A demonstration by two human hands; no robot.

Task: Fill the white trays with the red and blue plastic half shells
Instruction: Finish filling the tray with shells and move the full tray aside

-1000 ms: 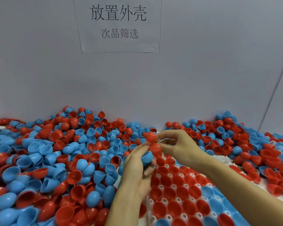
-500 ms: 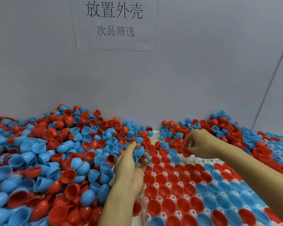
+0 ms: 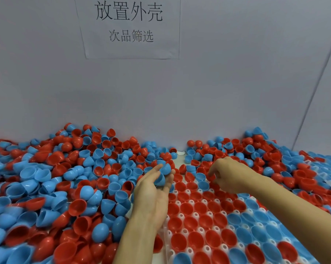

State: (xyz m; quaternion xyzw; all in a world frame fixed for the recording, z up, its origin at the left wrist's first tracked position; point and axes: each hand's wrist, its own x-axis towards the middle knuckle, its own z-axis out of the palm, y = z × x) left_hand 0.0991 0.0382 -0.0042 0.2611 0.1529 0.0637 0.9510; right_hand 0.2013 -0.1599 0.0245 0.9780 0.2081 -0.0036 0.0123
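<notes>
A white tray (image 3: 200, 230) lies in front of me, most of its cups holding red and blue half shells. My left hand (image 3: 153, 189) hovers at the tray's left edge and cradles two blue half shells (image 3: 163, 174) between curled fingers and palm. My right hand (image 3: 228, 173) reaches to the tray's far rows, fingers curled down and pinching a red half shell (image 3: 211, 177) at a cup there. A big loose heap of red and blue half shells (image 3: 65, 187) covers the table to the left.
More loose shells (image 3: 256, 149) are piled behind and to the right of the tray, up against a grey wall with a paper sign (image 3: 129, 27). A second white tray (image 3: 330, 182) shows at the far right edge.
My right hand left the left hand, carried a red shell rightward and lowered it to the tray's far rows. My left hand stayed put with the blue shells.
</notes>
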